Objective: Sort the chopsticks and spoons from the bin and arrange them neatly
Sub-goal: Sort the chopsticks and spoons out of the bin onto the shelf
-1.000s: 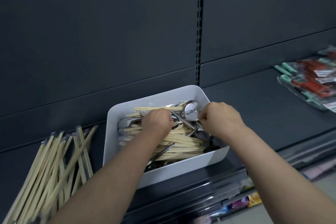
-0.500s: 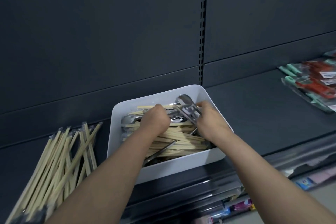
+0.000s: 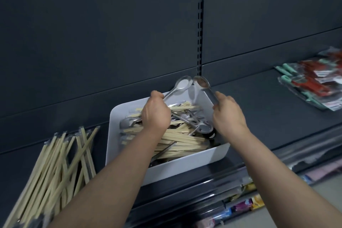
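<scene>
Right now I have both hands raised over the far end of the white bin (image 3: pixel 185 169), each one holding a metal spoon. The left hand (image 3: pixel 156 114) is curled into a fist round the handle of one spoon (image 3: pixel 182 84), whose bowl points up and to the far right. The right hand (image 3: pixel 228 114) pinches the handle of the second spoon (image 3: pixel 202 83) between thumb and fingers, with its bowl tilted up and to the far left. The two bowls sit just beside each other above the bin's far rim; I cannot tell whether they touch.

Below my hands, the bin sits on the dark shelf (image 3: pixel 268 114) near its front edge. It holds a jumble of pale wooden chopsticks (image 3: pixel 177 140) lying mostly crosswise, with more metal spoons (image 3: pixel 202 128) mixed in on the right side and under the sticks.

On the shelf left of the bin lies a loose pile of wrapped chopsticks (image 3: pixel 55 168), fanned out with their ends toward the far side. At the far right of the shelf lie flat packaged goods in red and green (image 3: pixel 314 83).
</scene>
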The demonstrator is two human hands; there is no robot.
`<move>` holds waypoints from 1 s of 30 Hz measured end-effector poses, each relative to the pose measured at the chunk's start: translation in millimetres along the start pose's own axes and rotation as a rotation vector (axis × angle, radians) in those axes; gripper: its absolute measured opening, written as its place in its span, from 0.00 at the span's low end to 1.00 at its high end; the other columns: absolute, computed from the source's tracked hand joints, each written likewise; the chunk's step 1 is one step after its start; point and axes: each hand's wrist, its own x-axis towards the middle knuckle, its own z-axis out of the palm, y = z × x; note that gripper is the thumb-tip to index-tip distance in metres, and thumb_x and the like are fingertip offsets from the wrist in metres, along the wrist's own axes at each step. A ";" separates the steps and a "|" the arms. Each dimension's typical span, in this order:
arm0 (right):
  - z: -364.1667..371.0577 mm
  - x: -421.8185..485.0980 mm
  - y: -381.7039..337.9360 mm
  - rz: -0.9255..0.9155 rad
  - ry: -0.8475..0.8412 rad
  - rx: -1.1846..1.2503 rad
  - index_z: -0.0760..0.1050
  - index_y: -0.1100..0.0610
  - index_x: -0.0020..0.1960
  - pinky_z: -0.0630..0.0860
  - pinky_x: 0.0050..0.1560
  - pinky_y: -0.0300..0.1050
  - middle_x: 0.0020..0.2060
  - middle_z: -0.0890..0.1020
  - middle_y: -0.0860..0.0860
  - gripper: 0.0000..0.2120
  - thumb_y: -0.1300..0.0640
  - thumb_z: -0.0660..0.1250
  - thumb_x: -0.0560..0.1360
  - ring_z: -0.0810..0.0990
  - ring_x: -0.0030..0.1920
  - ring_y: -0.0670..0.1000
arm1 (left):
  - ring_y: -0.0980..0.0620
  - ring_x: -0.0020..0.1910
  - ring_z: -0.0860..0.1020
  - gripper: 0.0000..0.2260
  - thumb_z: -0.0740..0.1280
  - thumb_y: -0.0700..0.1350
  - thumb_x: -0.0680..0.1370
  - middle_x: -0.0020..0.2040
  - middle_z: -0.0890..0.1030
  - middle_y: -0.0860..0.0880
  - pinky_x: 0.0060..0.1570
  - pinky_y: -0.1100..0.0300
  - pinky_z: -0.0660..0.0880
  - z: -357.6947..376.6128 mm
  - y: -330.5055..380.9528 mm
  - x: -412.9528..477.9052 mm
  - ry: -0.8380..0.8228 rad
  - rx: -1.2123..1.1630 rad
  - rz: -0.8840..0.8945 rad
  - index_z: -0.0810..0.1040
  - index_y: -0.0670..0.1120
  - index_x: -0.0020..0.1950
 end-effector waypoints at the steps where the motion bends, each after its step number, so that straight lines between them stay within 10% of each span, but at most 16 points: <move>1: -1.1 -1.1 2.4 0.009 -0.002 -0.002 0.67 0.58 0.70 0.65 0.44 0.45 0.56 0.73 0.60 0.21 0.66 0.53 0.78 0.73 0.49 0.61 | 0.39 0.51 0.78 0.14 0.56 0.36 0.79 0.52 0.80 0.43 0.41 0.54 0.67 4.1 3.7 0.0 -0.022 0.001 0.027 0.71 0.44 0.63; 10: -8.2 -7.7 5.0 0.031 -0.017 -0.009 0.64 0.57 0.73 0.71 0.50 0.50 0.58 0.73 0.59 0.24 0.65 0.53 0.77 0.74 0.57 0.63 | 0.41 0.53 0.77 0.10 0.59 0.42 0.80 0.53 0.81 0.44 0.43 0.57 0.68 28.2 1.1 9.6 -0.518 0.405 0.216 0.79 0.44 0.53; 22: 10.2 -11.1 -10.0 -0.045 -0.075 -0.011 0.68 0.59 0.69 0.68 0.42 0.45 0.49 0.72 0.56 0.21 0.67 0.53 0.78 0.74 0.47 0.59 | 0.43 0.62 0.71 0.13 0.59 0.50 0.82 0.61 0.75 0.44 0.57 0.51 0.70 9.7 -18.8 1.1 -0.407 0.646 0.309 0.75 0.46 0.62; 30: 20.1 -15.8 -11.4 -0.053 -0.097 0.025 0.73 0.59 0.53 0.76 0.39 0.53 0.43 0.74 0.55 0.10 0.65 0.56 0.76 0.76 0.43 0.61 | 0.42 0.58 0.75 0.11 0.58 0.48 0.82 0.58 0.79 0.43 0.47 0.53 0.69 -3.3 -26.7 -2.6 -0.318 0.431 0.080 0.74 0.45 0.59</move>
